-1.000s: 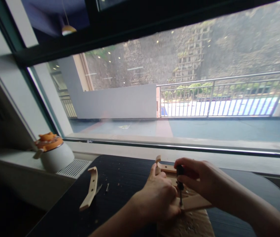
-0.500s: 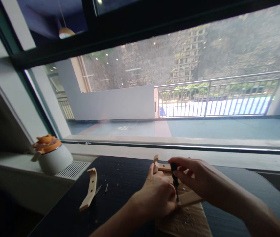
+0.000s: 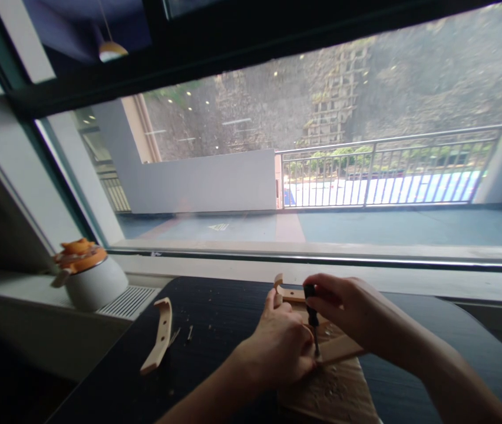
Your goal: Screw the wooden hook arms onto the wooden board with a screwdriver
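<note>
My right hand (image 3: 337, 297) grips the black handle of a screwdriver (image 3: 311, 312), held upright with its shaft pointing down at a pale wooden piece (image 3: 343, 350). Closed around the near end of the wooden work, my left hand (image 3: 281, 341) has its fingers beside the screwdriver tip; the exact contact point is hidden. Beyond the left fingertips a curved wooden part (image 3: 293, 294) with dark holes shows. Beneath lies a brown, wrinkled sheet or board (image 3: 334, 391) with small shavings on it.
Left on the dark table (image 3: 215, 365) lies another curved wooden piece (image 3: 161, 335) with two holes. Thin screws or pins (image 3: 190, 333) lie beside it. A white pot with an orange lid (image 3: 94, 277) stands on the sill at left. A large window rises behind the table.
The camera view has shifted slightly. The right hand has turned a little on the screwdriver handle, while the left hand keeps its place on the wood.
</note>
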A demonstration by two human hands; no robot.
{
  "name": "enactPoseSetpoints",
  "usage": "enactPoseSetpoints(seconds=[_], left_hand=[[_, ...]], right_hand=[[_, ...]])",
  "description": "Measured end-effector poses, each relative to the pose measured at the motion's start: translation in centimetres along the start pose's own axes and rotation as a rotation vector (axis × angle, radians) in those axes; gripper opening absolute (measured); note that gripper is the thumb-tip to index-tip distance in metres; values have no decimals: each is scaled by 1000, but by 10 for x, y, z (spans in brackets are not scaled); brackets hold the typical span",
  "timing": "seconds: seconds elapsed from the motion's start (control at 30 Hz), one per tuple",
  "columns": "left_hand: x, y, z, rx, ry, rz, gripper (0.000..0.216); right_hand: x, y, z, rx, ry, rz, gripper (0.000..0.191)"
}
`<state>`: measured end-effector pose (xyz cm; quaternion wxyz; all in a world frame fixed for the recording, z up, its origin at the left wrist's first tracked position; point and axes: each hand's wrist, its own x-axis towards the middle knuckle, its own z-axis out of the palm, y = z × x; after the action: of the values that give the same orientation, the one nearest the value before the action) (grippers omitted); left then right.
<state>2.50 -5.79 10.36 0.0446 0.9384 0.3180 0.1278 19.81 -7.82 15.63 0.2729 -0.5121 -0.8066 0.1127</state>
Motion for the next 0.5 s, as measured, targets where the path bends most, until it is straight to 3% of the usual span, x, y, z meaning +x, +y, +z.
enactPoseSetpoints(seconds=[0.2,0.37,0.5], left_hand=[[0,-1,0,8,-30,-11,21],[0,-1,0,-7,-30,-6,20],[0,0,0,-19,-29,-9,17]], right_hand=[[2,0,3,-18,37,73,15],[-1,0,4,27,27,44,31],[-4,-2,-1,9,7,47,29]])
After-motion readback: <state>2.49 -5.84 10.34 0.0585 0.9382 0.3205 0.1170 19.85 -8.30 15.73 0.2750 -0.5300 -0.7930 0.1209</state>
